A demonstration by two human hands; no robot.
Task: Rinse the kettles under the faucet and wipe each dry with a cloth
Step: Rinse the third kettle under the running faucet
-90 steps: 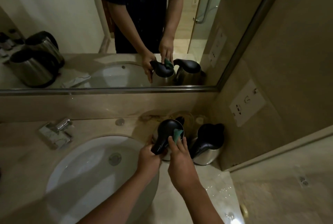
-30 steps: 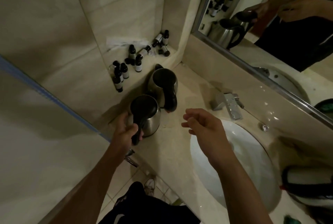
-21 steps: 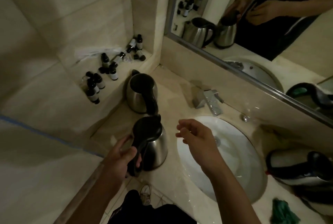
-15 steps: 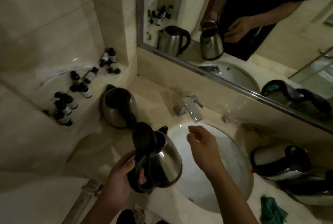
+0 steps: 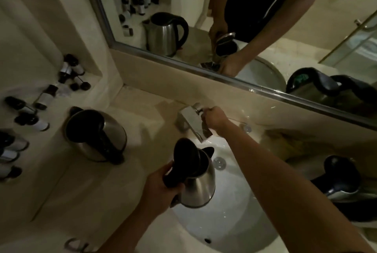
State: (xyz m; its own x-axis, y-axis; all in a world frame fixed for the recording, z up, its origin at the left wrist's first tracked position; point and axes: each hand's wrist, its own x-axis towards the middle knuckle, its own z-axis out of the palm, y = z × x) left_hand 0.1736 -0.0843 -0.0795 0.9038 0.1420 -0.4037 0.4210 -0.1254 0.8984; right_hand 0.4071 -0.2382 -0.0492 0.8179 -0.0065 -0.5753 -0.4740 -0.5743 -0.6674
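My left hand [image 5: 161, 188] grips the black handle of a steel kettle [image 5: 199, 183], holding it over the left side of the white sink [image 5: 230, 222] with its black lid raised. My right hand [image 5: 213, 117] is curled around the lever of the chrome faucet [image 5: 193, 122] at the back of the basin. No water is visible from the spout. A second steel kettle [image 5: 95, 136] stands on the counter to the left. Another kettle [image 5: 339, 181] sits at the right of the sink. The cloth shows only as a green patch in the mirror.
Several small dark bottles [image 5: 40, 97] lie and stand on the ledge at the left wall. A wide mirror [image 5: 244, 18] runs behind the faucet. The beige counter [image 5: 85, 201] surrounds the sink, and a round drain [image 5: 219, 163] sits in the basin.
My left hand lifted the kettle from the left counter and carried it over the sink. My right hand reached forward from above the basin and took hold of the faucet lever.
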